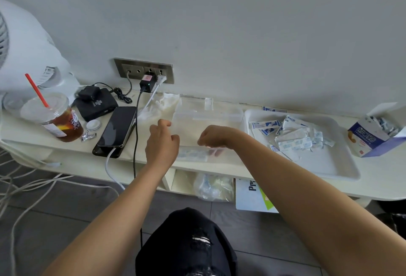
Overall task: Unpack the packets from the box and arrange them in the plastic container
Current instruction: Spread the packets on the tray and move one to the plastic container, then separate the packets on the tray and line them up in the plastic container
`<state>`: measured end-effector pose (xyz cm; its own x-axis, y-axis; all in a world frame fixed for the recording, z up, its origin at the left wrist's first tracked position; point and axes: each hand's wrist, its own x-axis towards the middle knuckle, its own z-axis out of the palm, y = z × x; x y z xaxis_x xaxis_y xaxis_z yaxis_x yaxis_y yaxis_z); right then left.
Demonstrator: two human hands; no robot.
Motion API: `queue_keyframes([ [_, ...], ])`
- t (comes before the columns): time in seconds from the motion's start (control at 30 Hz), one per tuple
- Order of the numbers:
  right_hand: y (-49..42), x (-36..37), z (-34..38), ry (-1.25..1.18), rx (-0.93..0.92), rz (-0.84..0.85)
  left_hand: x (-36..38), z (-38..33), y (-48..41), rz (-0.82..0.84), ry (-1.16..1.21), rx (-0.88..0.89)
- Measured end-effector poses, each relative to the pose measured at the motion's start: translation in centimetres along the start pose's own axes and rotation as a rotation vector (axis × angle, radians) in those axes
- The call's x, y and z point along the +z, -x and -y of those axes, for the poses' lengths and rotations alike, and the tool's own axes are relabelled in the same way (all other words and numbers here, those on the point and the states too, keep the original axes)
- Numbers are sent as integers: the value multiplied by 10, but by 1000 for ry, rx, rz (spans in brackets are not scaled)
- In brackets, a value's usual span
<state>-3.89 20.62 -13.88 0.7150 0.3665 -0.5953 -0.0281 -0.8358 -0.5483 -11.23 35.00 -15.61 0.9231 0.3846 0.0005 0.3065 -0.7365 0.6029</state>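
Container [219,116] lies beneath left hand [162,141] and right hand [214,136], fingers curled.

Phone [117,127], iced tea [59,119] — fan [22,45].

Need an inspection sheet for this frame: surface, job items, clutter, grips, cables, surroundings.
Surface: cream shelf against a white wall; a plastic bag in the cubby below.
Job's things: clear plastic container at centre, a few packets at its near end; white tray to its right holding loose packets; open box far right, not empty.
Clutter: drink cup with a red straw, phone, black device, foil scrap.
Grips: left hand curled at the container's left edge; right hand curled down into it; cannot tell if either holds anything.
Cables: leads from wall socket; white cables on the floor.
Surroundings: white fan at left.
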Motion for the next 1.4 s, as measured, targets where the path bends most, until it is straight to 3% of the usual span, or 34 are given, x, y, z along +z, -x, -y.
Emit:
queue_keyframes([
  [0.1, 10, -11, -3, 36, -156, -147, -5, -5, 2, -128, -69, 97],
  [0.2, 34, -37, -19, -209, -296, -200, -7, -23, 3, -246, -147, 293],
  [0.27, 51, -58, -40, -268, -339, -340, -3, -44, 6, -258, -136, 404],
  [0.4, 73, -91, -107, -214, -213, -667, 27, -97, 14, -204, 3, 678],
  [0.5, 81, -98, -166, 35, -79, -762, 65, -140, 22, -41, 81, 801],
  [0.67, 79, -84, -228, 336, -99, -713, 129, -173, 27, 199, 31, 735],
  [0.9, 69, -78, -252, 399, -228, -770, 175, -172, 19, 321, -147, 596],
  [1.27, 66, -83, -254, 452, -191, -680, 186, -165, 21, 313, -136, 526],
  [1.4, 76, -93, -258, 273, -206, -687, 183, -165, 20, 301, -122, 529],
])
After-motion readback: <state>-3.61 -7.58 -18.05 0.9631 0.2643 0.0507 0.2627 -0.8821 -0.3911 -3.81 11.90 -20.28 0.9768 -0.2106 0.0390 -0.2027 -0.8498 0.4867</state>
